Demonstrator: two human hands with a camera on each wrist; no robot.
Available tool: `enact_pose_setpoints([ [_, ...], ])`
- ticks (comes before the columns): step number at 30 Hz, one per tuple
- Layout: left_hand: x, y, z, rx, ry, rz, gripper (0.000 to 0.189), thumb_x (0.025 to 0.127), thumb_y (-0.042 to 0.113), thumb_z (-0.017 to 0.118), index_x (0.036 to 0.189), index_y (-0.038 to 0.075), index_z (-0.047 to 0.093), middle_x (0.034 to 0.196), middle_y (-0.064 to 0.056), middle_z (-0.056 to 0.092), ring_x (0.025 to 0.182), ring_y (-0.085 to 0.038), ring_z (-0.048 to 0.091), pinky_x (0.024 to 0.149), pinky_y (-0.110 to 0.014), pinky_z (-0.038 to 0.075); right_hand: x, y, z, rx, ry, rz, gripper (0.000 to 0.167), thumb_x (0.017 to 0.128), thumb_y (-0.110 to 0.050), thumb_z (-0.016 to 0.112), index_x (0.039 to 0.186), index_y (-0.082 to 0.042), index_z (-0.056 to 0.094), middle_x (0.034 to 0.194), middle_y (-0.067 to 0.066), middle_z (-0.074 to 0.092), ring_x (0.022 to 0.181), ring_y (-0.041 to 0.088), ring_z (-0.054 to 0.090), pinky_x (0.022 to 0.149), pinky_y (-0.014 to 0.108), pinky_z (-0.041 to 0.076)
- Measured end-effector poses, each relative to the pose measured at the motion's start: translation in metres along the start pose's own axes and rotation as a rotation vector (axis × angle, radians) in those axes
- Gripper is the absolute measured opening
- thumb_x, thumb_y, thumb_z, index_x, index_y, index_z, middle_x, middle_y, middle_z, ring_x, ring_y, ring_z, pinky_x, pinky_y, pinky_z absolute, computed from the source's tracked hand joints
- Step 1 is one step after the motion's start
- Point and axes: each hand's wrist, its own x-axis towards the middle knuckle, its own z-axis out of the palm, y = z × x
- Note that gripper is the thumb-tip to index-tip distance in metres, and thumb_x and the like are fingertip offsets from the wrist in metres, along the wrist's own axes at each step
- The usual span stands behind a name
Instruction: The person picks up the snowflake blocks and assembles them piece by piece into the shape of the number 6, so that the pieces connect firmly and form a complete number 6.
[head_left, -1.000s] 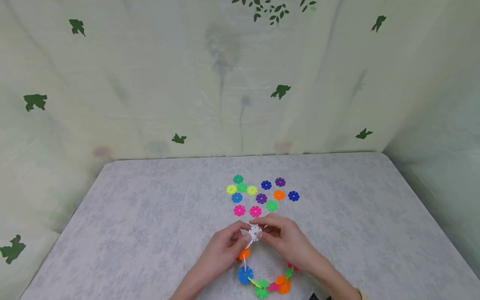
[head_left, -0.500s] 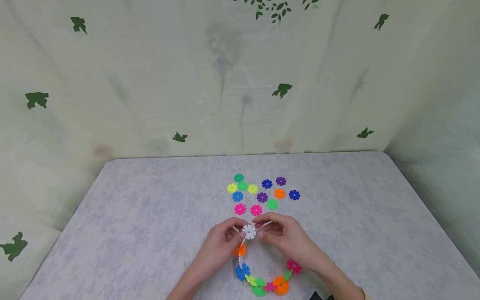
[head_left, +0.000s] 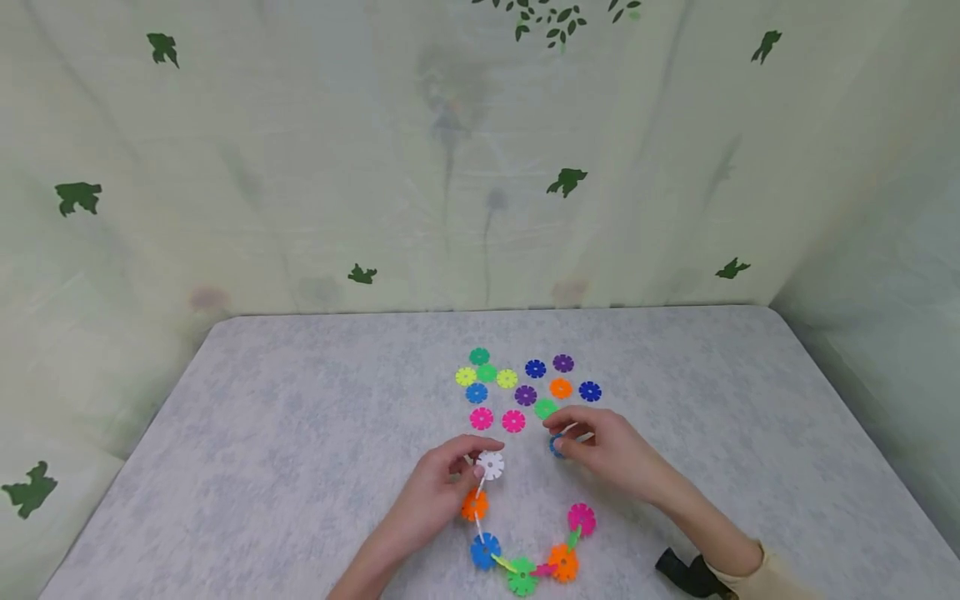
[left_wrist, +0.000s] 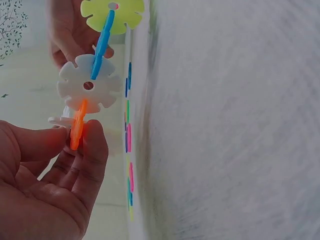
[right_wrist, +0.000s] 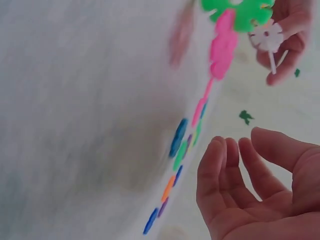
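Note:
My left hand (head_left: 435, 487) pinches a white notched plastic disc (head_left: 496, 457) between thumb and fingers. This disc ends a curved chain of interlocked discs, with an orange disc (head_left: 475, 506), a blue disc (head_left: 485, 560) and a green disc (head_left: 522, 586) along it. A pink disc (head_left: 582, 511) forms the chain's other end. In the left wrist view, an orange disc (left_wrist: 78, 125) stands edge-on by my fingertips. My right hand (head_left: 622, 454) hovers, fingers parted and holding nothing, as the right wrist view shows. A loose blue disc (right_wrist: 178, 137) lies on the table near it.
Several loose discs lie beyond the hands, among them a pink disc (head_left: 513, 421), a purple disc (head_left: 526, 396) and a dark blue disc (head_left: 590, 391). The grey table (head_left: 300, 417) meets a printed curtain (head_left: 315, 167) behind. A black object (head_left: 686, 575) sits by the right sleeve.
My right hand has left the white disc and moved right, and a blue disc shows by its fingers. The left hand keeps the white disc, shifted slightly left.

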Motion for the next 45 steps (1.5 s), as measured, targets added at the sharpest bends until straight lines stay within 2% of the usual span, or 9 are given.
enact_pose_setpoints([
  [6, 0.001, -0.001, -0.001, 0.025, -0.001, -0.01, 0.032, 0.097, -0.002, 0.055, 0.122, 0.015, 0.066, 0.107, 0.0, 0.06, 0.078, -0.021, 0.055, 0.063, -0.026, 0.05, 0.008, 0.016, -0.011, -0.125, -0.062, -0.03, 0.024, 0.091, -0.007, 0.068, 0.115, -0.01, 0.068, 0.106, -0.001, 0.066, 0.088, 0.015, 0.058, 0.078, 0.03, 0.052],
  [10, 0.002, 0.0, -0.001, 0.029, 0.002, -0.032, 0.031, 0.096, -0.001, 0.056, 0.12, 0.016, 0.066, 0.106, -0.001, 0.06, 0.077, -0.022, 0.056, 0.058, -0.027, 0.05, 0.01, 0.022, -0.012, -0.174, -0.114, -0.046, 0.028, 0.089, -0.007, 0.071, 0.116, -0.01, 0.068, 0.099, -0.002, 0.061, 0.084, 0.016, 0.052, 0.071, 0.027, 0.049],
  [15, 0.003, 0.001, -0.001, 0.021, 0.002, -0.053, 0.03, 0.096, 0.0, 0.057, 0.119, 0.017, 0.066, 0.106, -0.002, 0.06, 0.075, -0.022, 0.056, 0.053, -0.027, 0.049, 0.012, 0.023, -0.011, -0.187, -0.12, -0.052, 0.025, 0.085, -0.005, 0.075, 0.108, -0.013, 0.069, 0.089, -0.001, 0.055, 0.079, 0.017, 0.05, 0.066, 0.026, 0.046],
  [18, 0.003, 0.002, -0.001, 0.021, 0.002, -0.049, 0.029, 0.096, 0.001, 0.058, 0.119, 0.018, 0.066, 0.106, -0.002, 0.06, 0.074, -0.021, 0.056, 0.052, -0.027, 0.048, 0.012, 0.021, -0.01, -0.167, -0.115, -0.027, 0.022, 0.084, -0.003, 0.076, 0.1, -0.015, 0.065, 0.084, -0.001, 0.054, 0.077, 0.017, 0.05, 0.065, 0.027, 0.045],
  [27, 0.002, 0.002, -0.001, 0.025, 0.011, -0.03, 0.028, 0.096, 0.004, 0.06, 0.119, 0.019, 0.066, 0.104, -0.001, 0.06, 0.073, -0.02, 0.056, 0.052, -0.027, 0.047, 0.007, 0.014, -0.004, -0.174, -0.055, -0.01, 0.021, 0.088, -0.002, 0.07, 0.091, -0.021, 0.062, 0.085, -0.009, 0.061, 0.08, 0.014, 0.056, 0.074, 0.031, 0.05],
  [32, 0.002, 0.001, -0.001, 0.029, 0.012, -0.016, 0.027, 0.096, 0.004, 0.06, 0.118, 0.018, 0.066, 0.102, -0.002, 0.06, 0.075, -0.02, 0.057, 0.055, -0.026, 0.048, 0.002, 0.01, 0.001, -0.105, -0.009, -0.021, 0.021, 0.09, -0.001, 0.068, 0.094, -0.021, 0.065, 0.093, -0.011, 0.063, 0.085, 0.013, 0.06, 0.078, 0.031, 0.052],
  [37, 0.002, 0.002, -0.001, 0.035, 0.004, -0.022, 0.027, 0.096, 0.005, 0.061, 0.119, 0.019, 0.066, 0.103, -0.002, 0.06, 0.074, -0.02, 0.059, 0.057, -0.027, 0.05, -0.003, 0.003, 0.006, -0.004, 0.048, -0.006, 0.02, 0.089, -0.002, 0.07, 0.103, -0.017, 0.072, 0.098, -0.009, 0.067, 0.084, 0.014, 0.062, 0.076, 0.027, 0.053],
  [40, 0.002, 0.002, -0.001, 0.044, 0.003, -0.028, 0.026, 0.096, 0.007, 0.062, 0.119, 0.019, 0.066, 0.103, -0.001, 0.06, 0.072, -0.02, 0.059, 0.056, -0.027, 0.05, -0.006, -0.004, 0.011, 0.018, 0.091, 0.003, 0.024, 0.087, -0.004, 0.073, 0.108, -0.015, 0.073, 0.098, -0.009, 0.068, 0.082, 0.013, 0.062, 0.073, 0.024, 0.054],
  [45, 0.003, 0.001, -0.001, 0.05, 0.003, -0.019, 0.026, 0.096, 0.009, 0.062, 0.119, 0.02, 0.067, 0.103, 0.0, 0.061, 0.071, -0.019, 0.059, 0.056, -0.027, 0.049, -0.009, -0.017, 0.02, 0.051, 0.148, 0.026, 0.021, 0.085, -0.006, 0.076, 0.103, -0.016, 0.072, 0.089, -0.007, 0.067, 0.079, 0.012, 0.063, 0.071, 0.023, 0.054],
])
